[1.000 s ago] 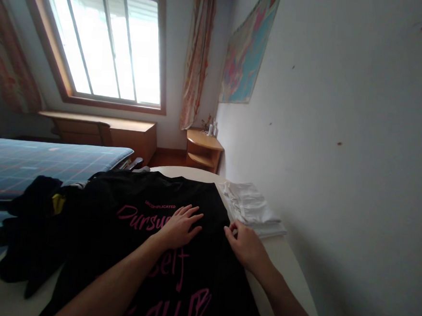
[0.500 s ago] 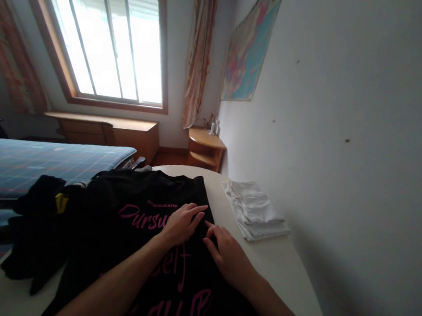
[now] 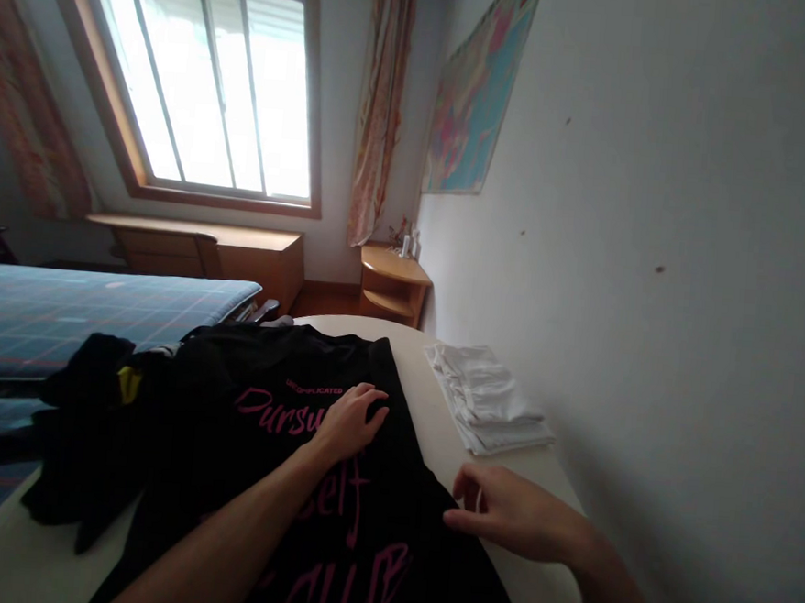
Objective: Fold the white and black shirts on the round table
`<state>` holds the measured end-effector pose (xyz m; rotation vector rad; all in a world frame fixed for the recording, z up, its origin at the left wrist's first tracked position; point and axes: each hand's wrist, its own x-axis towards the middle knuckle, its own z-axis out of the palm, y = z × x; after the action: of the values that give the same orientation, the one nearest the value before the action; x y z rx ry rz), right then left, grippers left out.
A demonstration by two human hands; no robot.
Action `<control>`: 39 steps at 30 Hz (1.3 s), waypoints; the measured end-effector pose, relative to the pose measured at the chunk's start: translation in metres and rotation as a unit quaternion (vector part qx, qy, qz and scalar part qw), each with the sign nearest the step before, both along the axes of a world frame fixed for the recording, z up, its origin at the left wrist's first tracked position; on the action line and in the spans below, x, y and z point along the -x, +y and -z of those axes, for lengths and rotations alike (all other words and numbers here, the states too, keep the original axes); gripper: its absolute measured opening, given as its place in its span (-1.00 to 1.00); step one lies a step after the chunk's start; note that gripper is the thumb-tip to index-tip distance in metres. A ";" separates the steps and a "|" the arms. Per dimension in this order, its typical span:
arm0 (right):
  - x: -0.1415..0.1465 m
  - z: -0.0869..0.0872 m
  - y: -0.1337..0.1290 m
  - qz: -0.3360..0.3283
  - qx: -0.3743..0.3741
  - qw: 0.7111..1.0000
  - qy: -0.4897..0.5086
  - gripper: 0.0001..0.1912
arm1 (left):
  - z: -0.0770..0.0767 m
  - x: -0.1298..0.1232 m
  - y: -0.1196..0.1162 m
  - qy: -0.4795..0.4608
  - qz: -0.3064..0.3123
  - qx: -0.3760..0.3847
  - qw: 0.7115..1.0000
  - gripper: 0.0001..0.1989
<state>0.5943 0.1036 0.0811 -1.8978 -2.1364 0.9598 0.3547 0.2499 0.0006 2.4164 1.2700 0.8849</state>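
A black T-shirt (image 3: 399, 448) with pink lettering lies spread over the round cream table. On its printed chest rests my left hand (image 3: 351, 419), fingers stretched out and pressing on the cloth, holding nothing. My right hand (image 3: 516, 510) hovers at the shirt's right edge, its fingers curved and a gap between thumb and forefinger. The thumb tip is by the dark cloth; whether it touches is unclear. Bunched dark clothing (image 3: 82, 435) with a yellow patch (image 3: 127, 384) lies left of the lettering, partly hanging off the table.
Folded white cloth (image 3: 488, 404) lies stacked on the table (image 3: 400, 336) near the wall. A bed (image 3: 99, 308) with a blue plaid cover adjoins the table's left side. Beyond are a low wooden desk (image 3: 261, 241) and a corner shelf (image 3: 395, 266).
My right hand has moved right and toward me, away from my left hand. My left hand stays nearly in place on the shirt. The bunched dark clothing has shifted slightly right.
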 end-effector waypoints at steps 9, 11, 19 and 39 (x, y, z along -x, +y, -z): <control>0.005 -0.013 -0.038 -0.005 0.010 0.995 0.103 -0.85 | -0.004 -0.001 0.005 -0.078 -0.002 0.014 0.997 -0.74; 0.019 -0.028 -0.045 -0.004 0.031 0.986 0.166 -0.77 | -0.010 0.003 0.009 -0.100 -0.023 0.016 0.995 -0.70; 0.082 -0.028 -0.043 -0.129 0.099 0.966 0.200 -0.61 | -0.007 0.027 0.026 -0.102 -0.128 0.051 0.985 -0.64; 0.091 0.029 0.037 0.057 -0.156 0.981 -0.097 -0.77 | 0.007 0.032 0.034 -0.017 -0.206 0.011 0.978 -0.66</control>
<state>0.5033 0.1409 0.0525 -1.9922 -2.0991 0.4014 0.3230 0.2837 -0.0060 2.1429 1.7951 1.0013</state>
